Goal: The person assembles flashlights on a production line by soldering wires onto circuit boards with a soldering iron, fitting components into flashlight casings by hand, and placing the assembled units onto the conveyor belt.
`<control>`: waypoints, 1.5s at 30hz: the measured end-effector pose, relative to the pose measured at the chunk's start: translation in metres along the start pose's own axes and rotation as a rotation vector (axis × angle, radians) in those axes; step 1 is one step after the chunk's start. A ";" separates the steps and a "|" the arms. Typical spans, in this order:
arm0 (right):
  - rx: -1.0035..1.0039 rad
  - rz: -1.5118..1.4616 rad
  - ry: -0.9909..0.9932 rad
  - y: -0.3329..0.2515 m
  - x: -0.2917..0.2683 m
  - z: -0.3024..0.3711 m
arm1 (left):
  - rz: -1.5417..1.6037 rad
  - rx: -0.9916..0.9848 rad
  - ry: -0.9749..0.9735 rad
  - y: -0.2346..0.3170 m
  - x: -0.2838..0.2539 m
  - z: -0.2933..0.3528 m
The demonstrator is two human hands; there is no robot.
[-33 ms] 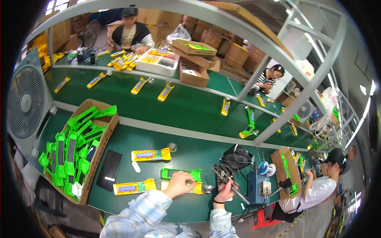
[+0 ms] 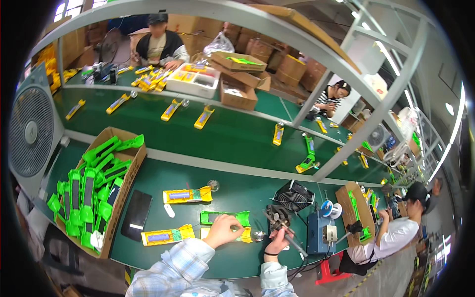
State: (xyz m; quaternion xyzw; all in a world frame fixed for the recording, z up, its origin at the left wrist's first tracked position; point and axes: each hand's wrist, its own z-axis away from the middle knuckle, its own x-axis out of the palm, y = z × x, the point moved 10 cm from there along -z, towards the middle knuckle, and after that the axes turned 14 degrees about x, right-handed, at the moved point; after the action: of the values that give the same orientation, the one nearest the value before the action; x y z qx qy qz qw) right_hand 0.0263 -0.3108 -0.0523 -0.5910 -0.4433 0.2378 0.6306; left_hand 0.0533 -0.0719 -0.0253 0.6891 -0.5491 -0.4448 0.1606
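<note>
My left hand (image 2: 223, 230) is closed in a pinch over a yellow flashlight housing (image 2: 242, 234), whose round lamp reflector (image 2: 258, 236) sticks out at its right end. Whatever lies between the fingertips is too small to make out. Just behind this hand lies a green cover (image 2: 237, 218) with a dark strip. My right hand (image 2: 277, 242) grips a soldering iron (image 2: 294, 241), its front end by a dark metal stand (image 2: 278, 217). Two more open yellow housings with purple-blue cells lie nearby, one to the left (image 2: 167, 235) and one farther back (image 2: 188, 195).
A cardboard box (image 2: 129, 184) full of green covers stands at left, beside a black phone (image 2: 137, 214). To the right are a small black fan (image 2: 295, 196), a blue soldering station (image 2: 320, 230) and a solder spool (image 2: 331, 210). Beyond, housings lie along a green belt (image 2: 237, 131); co-workers sit around.
</note>
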 end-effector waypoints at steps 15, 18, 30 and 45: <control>-0.109 0.197 -0.060 0.003 0.014 0.029 | 0.063 -0.131 -0.019 -0.016 0.003 0.006; -0.149 0.239 -0.030 0.006 0.013 0.025 | 0.059 -0.142 0.015 -0.019 0.002 0.005; -0.167 0.005 -0.094 -0.032 0.035 0.016 | 0.062 -0.154 0.002 -0.008 0.004 0.020; 0.005 -0.022 -0.127 -0.009 0.053 -0.055 | -0.133 -0.257 -0.008 -0.026 0.003 -0.015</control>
State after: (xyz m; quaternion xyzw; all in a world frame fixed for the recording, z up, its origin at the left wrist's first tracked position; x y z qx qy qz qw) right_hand 0.0968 -0.2983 -0.0235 -0.5684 -0.4881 0.2689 0.6053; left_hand 0.0812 -0.0700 -0.0368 0.6958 -0.4414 -0.5240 0.2155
